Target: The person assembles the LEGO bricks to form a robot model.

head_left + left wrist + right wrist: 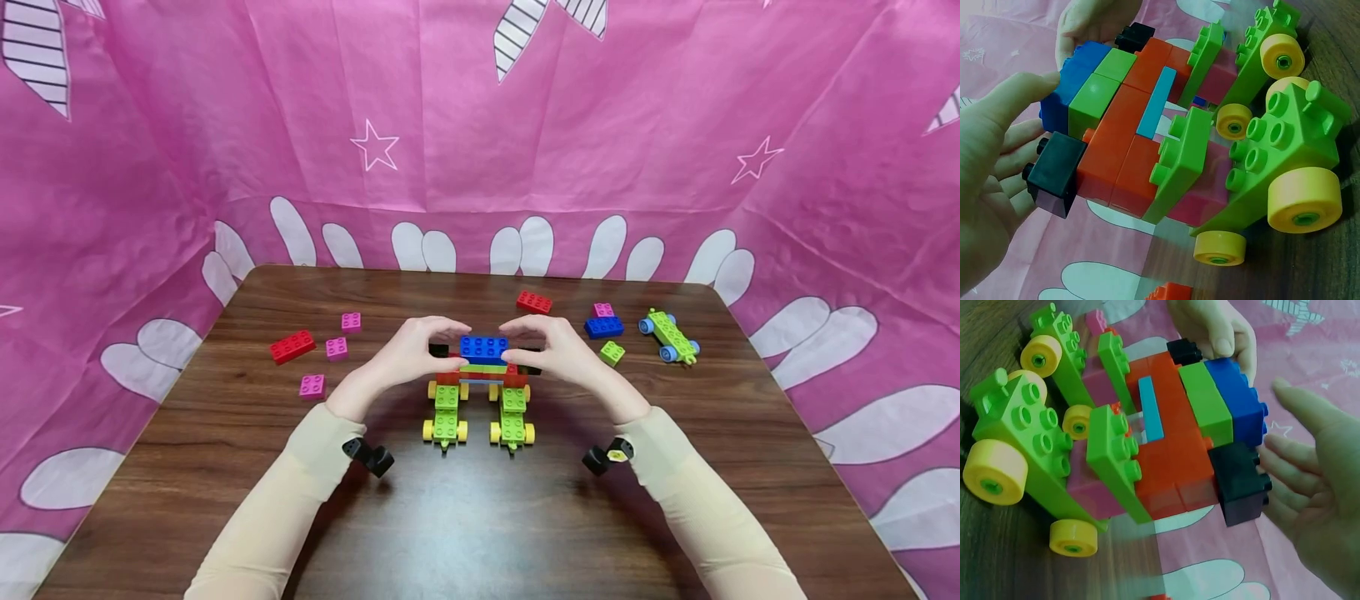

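Pink cloth at far side and flanks of the brown table. Brick build stands mid-table, upper part running left-right. Left hand at its left end: fingers extended behind, thumb touching the top blue brick; can't tell if pressing. Right hand at right end, thumb and fingers spread, thumb just beside that brick. Build's two green wheeled bases parallel, long axes near-far, hitches pointing near. Blue-wheeled green car at right, slanting far-left to near-right. Top blue brick's long axis: left-right. Red brick left; small pink brick nearer.
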A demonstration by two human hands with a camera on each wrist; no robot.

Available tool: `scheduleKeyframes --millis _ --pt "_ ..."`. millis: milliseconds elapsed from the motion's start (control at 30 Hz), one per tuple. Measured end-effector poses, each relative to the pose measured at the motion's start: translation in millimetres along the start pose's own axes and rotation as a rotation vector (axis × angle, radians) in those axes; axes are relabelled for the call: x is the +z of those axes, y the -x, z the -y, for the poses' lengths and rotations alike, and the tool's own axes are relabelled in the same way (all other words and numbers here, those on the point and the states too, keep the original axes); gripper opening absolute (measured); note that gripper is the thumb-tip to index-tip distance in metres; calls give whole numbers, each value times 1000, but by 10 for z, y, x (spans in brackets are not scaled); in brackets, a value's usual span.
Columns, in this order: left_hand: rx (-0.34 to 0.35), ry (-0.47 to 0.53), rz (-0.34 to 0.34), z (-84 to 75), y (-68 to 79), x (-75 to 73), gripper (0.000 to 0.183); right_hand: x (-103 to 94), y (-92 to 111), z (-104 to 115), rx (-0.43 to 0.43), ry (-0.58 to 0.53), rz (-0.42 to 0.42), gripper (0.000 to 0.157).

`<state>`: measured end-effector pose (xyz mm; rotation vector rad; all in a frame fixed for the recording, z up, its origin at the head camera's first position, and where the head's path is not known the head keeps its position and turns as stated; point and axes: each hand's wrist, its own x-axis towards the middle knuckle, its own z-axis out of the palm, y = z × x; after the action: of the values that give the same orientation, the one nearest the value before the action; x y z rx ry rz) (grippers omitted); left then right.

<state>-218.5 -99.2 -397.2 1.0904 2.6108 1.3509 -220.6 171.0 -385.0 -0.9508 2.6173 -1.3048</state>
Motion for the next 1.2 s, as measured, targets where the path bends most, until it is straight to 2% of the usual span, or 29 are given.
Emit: scheduleKeyframes --millis 167,333,500,667,733,867,1200 --pt "-18 -15 -2 22 10 7 46 -62 54 -105 -9 -3 -128 32" --pt "-30 -38 -8 34 26 14 41 -181 121 -188 14 65 -272 25" --pt "-38 -33 -13 43 31 21 38 -335 233 -245 36 130 -357 22" --pt "-48 -20 -13 49 36 36 38 -466 343 -791 111 130 -414 27" --pt "-48 -19 -14 51 38 41 38 -515 379 -1010 139 149 -423 30" --pt "-48 -17 -16 55 35 50 38 -609 438 -1181 196 186 -402 34" --pt "-36 -12 -29 73 37 56 37 -791 472 -1410 313 183 -243 45"
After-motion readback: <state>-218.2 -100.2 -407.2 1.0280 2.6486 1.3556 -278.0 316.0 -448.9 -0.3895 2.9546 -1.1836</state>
